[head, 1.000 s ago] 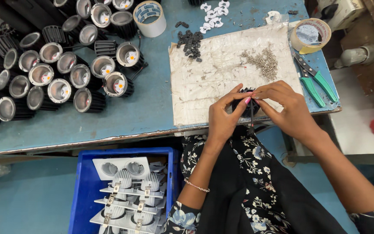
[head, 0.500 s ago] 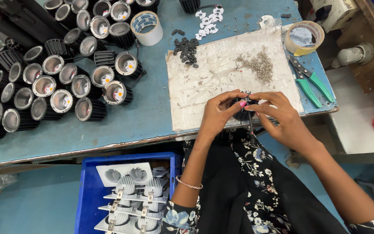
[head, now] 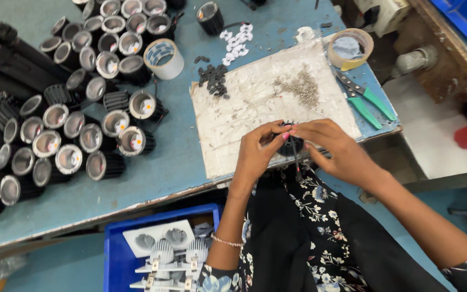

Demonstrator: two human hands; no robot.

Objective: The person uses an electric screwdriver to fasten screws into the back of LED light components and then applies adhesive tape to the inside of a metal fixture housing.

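Both hands, left hand (head: 258, 154) and right hand (head: 339, 151), pinch a small black finned lamp housing (head: 289, 145) at the near edge of the blue surface (head: 174, 162), over a scuffed white board (head: 255, 108) (screw pile (head: 304, 89) further back). Green pliers (head: 366, 100) lie right, finished lamp housings (head: 77, 124) left.

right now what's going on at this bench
A person seated at a blue table holds a small black finned lamp housing between both hands, left hand and right hand, over a worn white work mat. A pile of small screws lies on the mat, green-handled pliers and a tape roll to the right. Many black lamp housings with reflectors crowd the left of the table; a blue crate below holds silver parts.
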